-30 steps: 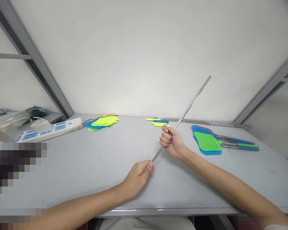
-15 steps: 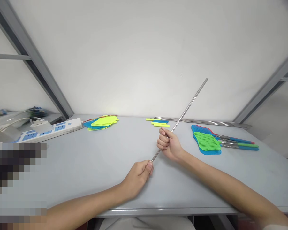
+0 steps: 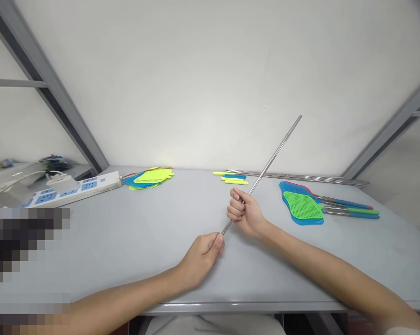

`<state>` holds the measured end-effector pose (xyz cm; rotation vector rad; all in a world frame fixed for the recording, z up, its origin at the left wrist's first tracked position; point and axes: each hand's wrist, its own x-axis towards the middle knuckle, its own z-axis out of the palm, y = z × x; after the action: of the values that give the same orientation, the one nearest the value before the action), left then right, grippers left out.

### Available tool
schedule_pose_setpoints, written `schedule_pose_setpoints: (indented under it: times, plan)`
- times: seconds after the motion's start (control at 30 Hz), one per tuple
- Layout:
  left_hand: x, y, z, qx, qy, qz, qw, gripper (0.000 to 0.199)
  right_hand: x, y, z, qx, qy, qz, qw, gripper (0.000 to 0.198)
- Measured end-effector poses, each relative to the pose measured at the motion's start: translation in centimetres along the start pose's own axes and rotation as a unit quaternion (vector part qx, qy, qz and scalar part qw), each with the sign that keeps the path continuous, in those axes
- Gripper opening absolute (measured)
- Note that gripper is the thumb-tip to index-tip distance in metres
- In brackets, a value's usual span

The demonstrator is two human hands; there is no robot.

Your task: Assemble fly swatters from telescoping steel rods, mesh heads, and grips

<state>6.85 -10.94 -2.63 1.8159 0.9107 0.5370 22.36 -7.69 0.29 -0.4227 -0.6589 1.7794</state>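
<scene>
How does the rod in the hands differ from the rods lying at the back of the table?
The held rod slants across the view, while the back rods lie along the table.
The left hand and right hand grip the held rod; neither touches the back rods.
The held rod is single; the back rods lie bunched together.
Both look thin, straight and silvery.

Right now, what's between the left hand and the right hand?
In the head view, a short stretch of shiny metal rod shows between the left hand and the right hand; one rod or several together, I can't tell.
</scene>
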Motion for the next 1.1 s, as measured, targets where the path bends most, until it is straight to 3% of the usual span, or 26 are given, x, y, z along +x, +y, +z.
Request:
schedule_pose_setpoints:
  times: [0.37, 0.83, 1.1]
  plan:
    - [0.0, -0.1, 0.1, -0.001, -0.003, 0.002, 1.0, 0.04, -0.5, 0.8, 0.6, -0.007, 0.008, 0.01, 1.0, 0.025]
    - [0.7, 0.1, 0.0, -0.01, 0.006, 0.002, 1.0, 0.04, -0.2, 0.2, 0.2, 0.009, 0.022, 0.016, 1.0, 0.022]
    - [1.3, 0.4, -0.7, 0.034, 0.025, 0.018, 0.999, 0.04, -0.1, -0.7, 0.4, 0.004, 0.017, 0.01, 1.0, 0.021]
